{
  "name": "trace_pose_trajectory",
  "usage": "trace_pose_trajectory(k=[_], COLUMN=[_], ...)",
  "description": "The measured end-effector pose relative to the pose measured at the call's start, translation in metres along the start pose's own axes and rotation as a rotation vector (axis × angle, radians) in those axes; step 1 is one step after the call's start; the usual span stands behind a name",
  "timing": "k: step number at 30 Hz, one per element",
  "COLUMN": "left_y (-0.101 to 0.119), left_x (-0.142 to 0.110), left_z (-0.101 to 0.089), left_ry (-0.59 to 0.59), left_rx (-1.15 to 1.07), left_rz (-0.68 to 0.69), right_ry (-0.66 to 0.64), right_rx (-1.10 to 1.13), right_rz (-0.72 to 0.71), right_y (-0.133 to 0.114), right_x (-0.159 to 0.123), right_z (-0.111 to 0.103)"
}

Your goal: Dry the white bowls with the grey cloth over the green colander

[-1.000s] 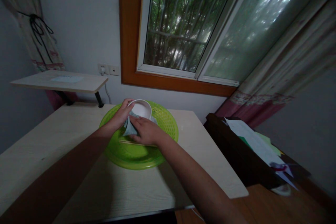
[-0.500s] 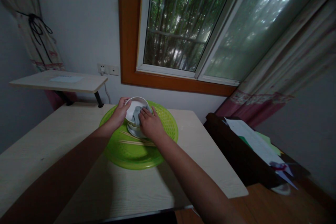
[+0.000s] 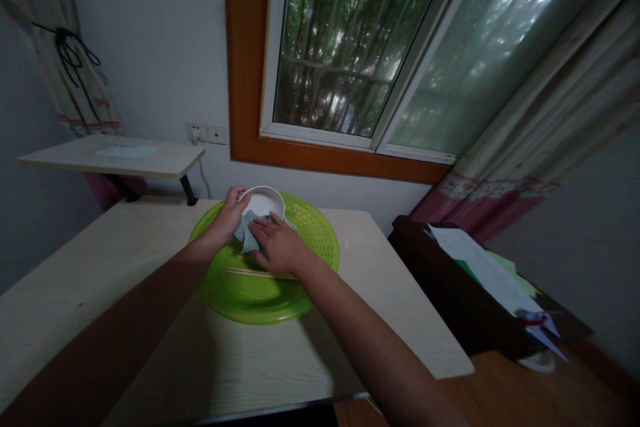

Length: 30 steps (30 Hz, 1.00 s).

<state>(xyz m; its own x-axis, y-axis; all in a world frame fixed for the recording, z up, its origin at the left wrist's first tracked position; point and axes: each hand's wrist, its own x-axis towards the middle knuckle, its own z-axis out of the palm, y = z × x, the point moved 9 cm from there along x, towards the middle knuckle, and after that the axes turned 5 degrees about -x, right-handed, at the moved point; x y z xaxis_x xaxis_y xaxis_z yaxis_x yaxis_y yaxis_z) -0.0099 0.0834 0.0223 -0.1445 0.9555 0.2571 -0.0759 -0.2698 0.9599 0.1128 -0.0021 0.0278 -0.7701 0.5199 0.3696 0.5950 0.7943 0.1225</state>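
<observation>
My left hand [image 3: 231, 215] grips the left rim of a white bowl [image 3: 265, 200], which is tilted with its inside facing up and toward me. Pressed against the bowl's near side is a grey-blue cloth [image 3: 247, 233], held under the fingers of my right hand [image 3: 281, 245]. Below them lies a round green plastic basket [image 3: 320, 233] with a perforated wall. Wooden chopsticks [image 3: 257, 273] rest across it, just under my right hand. Whatever else sits beneath the bowl is mostly hidden by my right hand.
The basket stands on a pale wooden table [image 3: 390, 300]. A small raised shelf [image 3: 115, 160] with a paper on it is at the left. To the right, a dark brown piece of furniture [image 3: 450, 287] carries papers [image 3: 490, 273]. A window is behind.
My right hand moved the cloth from the rim down into the bowl, then back left to its near edge. My left hand kept its hold while the bowl's tilt shifted slightly.
</observation>
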Motion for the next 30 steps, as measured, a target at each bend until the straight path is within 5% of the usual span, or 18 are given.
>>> trace_pose_trajectory(k=[13, 22, 30], left_y=[0.004, -0.006, -0.004], left_x=[-0.007, 0.0, -0.004], left_z=[0.021, 0.013, 0.019], left_ry=[-0.169, -0.085, -0.134], left_rx=[-0.138, -0.348, -0.329], left_rz=[-0.01, -0.141, -0.205], right_ry=[-0.037, -0.053, -0.017], right_rx=[-0.165, -0.268, -0.318], right_rz=[0.05, 0.03, 0.124], right_y=[0.005, 0.01, 0.023], right_x=[0.008, 0.007, 0.005], right_z=[-0.001, -0.006, -0.008])
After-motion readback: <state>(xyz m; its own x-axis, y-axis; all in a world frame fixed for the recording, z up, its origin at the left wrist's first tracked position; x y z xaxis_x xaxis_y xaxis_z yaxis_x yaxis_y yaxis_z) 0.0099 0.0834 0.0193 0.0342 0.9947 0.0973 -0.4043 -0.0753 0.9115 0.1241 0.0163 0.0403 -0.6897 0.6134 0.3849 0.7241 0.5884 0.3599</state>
